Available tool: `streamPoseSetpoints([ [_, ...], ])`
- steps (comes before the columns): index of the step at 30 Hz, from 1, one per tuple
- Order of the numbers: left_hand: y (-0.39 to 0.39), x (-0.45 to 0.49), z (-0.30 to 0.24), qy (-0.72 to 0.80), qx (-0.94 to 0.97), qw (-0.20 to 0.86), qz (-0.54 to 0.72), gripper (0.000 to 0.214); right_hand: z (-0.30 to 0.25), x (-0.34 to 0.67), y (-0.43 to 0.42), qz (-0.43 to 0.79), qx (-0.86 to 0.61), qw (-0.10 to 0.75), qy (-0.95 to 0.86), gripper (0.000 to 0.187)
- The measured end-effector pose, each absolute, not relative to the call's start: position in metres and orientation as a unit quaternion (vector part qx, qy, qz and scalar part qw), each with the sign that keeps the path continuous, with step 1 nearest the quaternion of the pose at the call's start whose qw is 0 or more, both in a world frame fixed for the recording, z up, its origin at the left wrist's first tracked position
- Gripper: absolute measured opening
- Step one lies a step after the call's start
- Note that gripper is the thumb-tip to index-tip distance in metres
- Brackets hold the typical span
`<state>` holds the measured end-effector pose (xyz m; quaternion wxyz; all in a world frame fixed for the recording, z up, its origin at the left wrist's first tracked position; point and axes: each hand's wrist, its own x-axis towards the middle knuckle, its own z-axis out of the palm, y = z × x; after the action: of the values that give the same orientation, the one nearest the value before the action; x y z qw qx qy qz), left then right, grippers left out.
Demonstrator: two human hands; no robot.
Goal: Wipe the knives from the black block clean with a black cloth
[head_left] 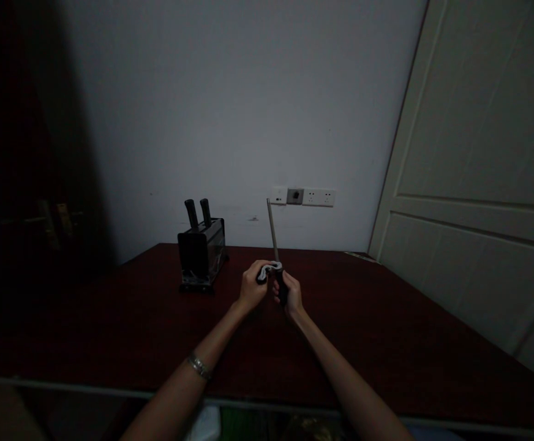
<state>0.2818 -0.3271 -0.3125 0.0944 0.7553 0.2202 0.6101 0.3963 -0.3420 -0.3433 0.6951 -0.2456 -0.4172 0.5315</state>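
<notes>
The right hand (289,295) closes its grip around the handle of the sharpening rod (272,226), upright above the table (386,331). The left hand (251,286) pinches a white cloth (267,269) at its base.

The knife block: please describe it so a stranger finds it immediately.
On the dark red table, look left of the left hand, toward the wall. The knife block is the dark box there; only it has two black handles on top.

Steel handle (282,286) mostly hidden (right fingers (294,290) around it).
</notes>
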Motion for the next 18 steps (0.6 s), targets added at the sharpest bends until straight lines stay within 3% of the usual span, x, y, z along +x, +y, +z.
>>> streamPoseSetpoints([
  [12,-0.335,0.281,-0.306,0.189,0.739,0.073,0.642,0.019,-0.345,0.397,-0.340,0.524,-0.252,0.697,-0.420,0.033],
  [18,-0.338,0.280,-0.302,0.147,0.789,0.039,0.595,0.017,-0.345,0.397,-0.339,0.513,-0.253,0.702,-0.424,0.032],
])
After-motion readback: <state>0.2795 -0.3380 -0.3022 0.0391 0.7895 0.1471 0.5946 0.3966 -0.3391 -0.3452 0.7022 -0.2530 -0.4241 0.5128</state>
